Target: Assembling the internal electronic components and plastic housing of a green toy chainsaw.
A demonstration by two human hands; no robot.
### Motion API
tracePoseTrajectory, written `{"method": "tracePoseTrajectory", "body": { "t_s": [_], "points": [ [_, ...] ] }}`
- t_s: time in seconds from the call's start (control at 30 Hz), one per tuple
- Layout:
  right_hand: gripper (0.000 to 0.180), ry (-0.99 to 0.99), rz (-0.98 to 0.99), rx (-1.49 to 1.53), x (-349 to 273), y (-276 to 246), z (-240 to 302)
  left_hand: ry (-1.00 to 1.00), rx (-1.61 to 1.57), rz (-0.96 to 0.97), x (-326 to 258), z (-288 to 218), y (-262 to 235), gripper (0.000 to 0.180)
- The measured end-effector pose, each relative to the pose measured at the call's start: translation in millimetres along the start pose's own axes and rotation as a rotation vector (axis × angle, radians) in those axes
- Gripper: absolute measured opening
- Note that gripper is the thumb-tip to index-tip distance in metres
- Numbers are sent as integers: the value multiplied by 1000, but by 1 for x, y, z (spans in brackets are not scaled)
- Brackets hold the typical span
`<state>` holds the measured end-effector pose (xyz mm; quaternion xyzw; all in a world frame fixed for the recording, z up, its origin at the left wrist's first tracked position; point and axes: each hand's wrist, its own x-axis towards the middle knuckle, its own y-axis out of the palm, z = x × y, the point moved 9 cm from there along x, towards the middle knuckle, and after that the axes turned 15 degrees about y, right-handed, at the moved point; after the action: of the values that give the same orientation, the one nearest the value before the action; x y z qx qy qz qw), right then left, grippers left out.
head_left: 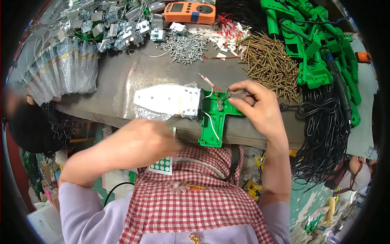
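An open green plastic housing half (pixel 211 132) lies at the table's front edge. My right hand (pixel 262 107) is over its right side, thumb and forefinger pinched on a thin black wire. Red and white wires (pixel 212 123) run inside the shell, and one white-sleeved lead (pixel 206 80) sticks out at the top. Joined to the shell's left side is a flat, shiny metal plate (pixel 162 100), wrapped in clear plastic with a yellow band. My left hand (pixel 152 140) is in front of the plate, smeared by motion, its fingers unclear. Below it shows a sticker sheet with green dots (pixel 162 166).
Piles of silver screws (pixel 185 46), long brass-coloured screws (pixel 270 61) and metal blocks (pixel 126 34) cover the back. An orange meter (pixel 189 13) sits there too. Green housings (pixel 313 49) and black cables (pixel 321 130) crowd the right; plastic-wrapped plates (pixel 65 69) lie left. Other people are at both sides.
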<state>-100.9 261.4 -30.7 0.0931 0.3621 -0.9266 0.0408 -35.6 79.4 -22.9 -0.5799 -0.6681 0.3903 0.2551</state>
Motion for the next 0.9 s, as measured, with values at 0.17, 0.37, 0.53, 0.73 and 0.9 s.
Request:
{"method": "tracePoseTrajectory", "body": {
  "t_s": [0.17, 0.37, 0.53, 0.73, 0.9],
  "points": [
    [15, 122, -7, 345, 23, 9, -23, 200, 278, -581, 48, -5, -13, 24],
    [14, 18, 44, 361, 11, 21, -4, 38, -210, -824, 27, 36, -24, 20],
    [13, -66, 21, 353, 3, 31, 10, -178, -497, -965, 24, 74, -30, 17],
    [15, -29, 10, 314, 5, 34, 13, -205, -924, -1015, 37, 88, -16, 17],
    [16, -9, 19, 313, 4, 31, 12, -170, -815, -963, 41, 84, -22, 17]
  ]
}}
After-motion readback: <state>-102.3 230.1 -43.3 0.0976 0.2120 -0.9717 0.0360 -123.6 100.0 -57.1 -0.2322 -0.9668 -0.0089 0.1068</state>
